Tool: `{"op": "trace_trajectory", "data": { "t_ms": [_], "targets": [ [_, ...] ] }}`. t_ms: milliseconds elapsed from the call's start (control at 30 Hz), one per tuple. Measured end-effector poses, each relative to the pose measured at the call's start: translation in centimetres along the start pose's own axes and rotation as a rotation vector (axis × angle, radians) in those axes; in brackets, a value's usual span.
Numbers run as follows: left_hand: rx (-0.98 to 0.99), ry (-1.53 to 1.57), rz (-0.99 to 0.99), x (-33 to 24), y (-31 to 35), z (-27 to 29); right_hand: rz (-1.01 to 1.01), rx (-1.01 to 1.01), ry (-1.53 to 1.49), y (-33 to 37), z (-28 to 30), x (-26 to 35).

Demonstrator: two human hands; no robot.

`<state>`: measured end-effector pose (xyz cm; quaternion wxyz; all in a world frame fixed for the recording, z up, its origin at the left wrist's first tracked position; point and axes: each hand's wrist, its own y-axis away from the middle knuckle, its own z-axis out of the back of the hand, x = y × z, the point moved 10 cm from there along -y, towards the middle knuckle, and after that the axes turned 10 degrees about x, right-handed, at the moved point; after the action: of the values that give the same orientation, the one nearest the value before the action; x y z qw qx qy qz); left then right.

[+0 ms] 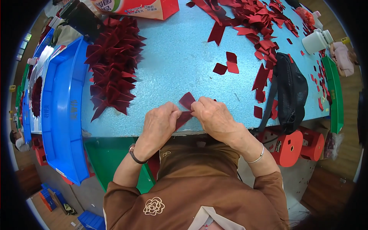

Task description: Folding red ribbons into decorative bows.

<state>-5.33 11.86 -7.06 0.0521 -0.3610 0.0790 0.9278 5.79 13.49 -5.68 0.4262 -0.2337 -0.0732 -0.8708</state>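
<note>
Near the front edge of the light blue table, my left hand (161, 119) and my right hand (213, 115) are close together, fingers pinched. Between them they hold a dark red velvet ribbon piece (183, 119), its lower part hanging toward the table edge. A second red flap (187, 100) sticks up beside my right fingertips; whether it belongs to the same piece I cannot tell. To the left lies a long stack of folded red ribbon bows (115, 67). Three small red fabric pieces (231, 62) lie farther off, beyond my right hand.
A blue plastic tray (63, 111) stands along the left edge. A dark jar (81, 19) and a red carton (134, 8) are at the back left. Loose red ribbons (257, 19) pile up at the back right. On the right are a black pouch (292, 92) and a white bottle (316, 41).
</note>
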Motion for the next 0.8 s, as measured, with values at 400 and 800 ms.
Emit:
{"op": "trace_trajectory", "data": {
  "t_ms": [400, 800],
  "targets": [
    [-0.069, -0.034, -0.01, -2.2, 1.1, 0.3, 0.026, -0.028, -0.041, 1.5, 1.4, 0.7],
    [-0.188, 0.237, -0.191, -6.1, 4.8, 3.5, 0.04, -0.037, 0.003, 3.9, 1.7, 1.4]
  ]
}}
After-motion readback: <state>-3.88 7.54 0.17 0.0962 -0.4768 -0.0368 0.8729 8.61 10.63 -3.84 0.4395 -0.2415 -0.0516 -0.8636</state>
